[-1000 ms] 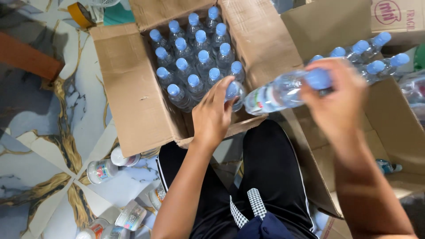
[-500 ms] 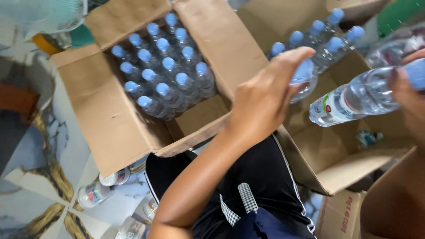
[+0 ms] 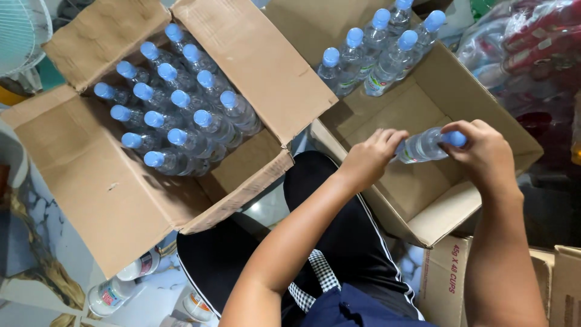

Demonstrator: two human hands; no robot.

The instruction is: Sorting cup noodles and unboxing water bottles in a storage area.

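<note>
Clear item in hand: we note one small clear plastic water bottle with a blue cap (image 3: 425,145), lying sideways above the right-hand brown cardboard box (image 3: 484,115), held between both hands.
Left hand: our left hand (image 3: 370,158) has its fingers curled around the bottle's base end, grasping it.
Right hand: our right hand (image 3: 481,150) is clenched over the blue cap end of the same bottle.
Right-hand box: we record a cluster of upright blue-capped bottles (image 3: 380,51) at its far corner; the near part of its floor is bare cardboard beneath the held bottle.
Left-hand box: we find a second open brown cardboard box (image 3: 91,175) with rows of blue-capped bottles (image 3: 175,115) filling its far part.
Lap: we see black trousers with a white side stripe (image 3: 351,242) between the two boxes.
Floor: small white jars (image 3: 112,293) lie at lower left on a patterned floor.
</note>
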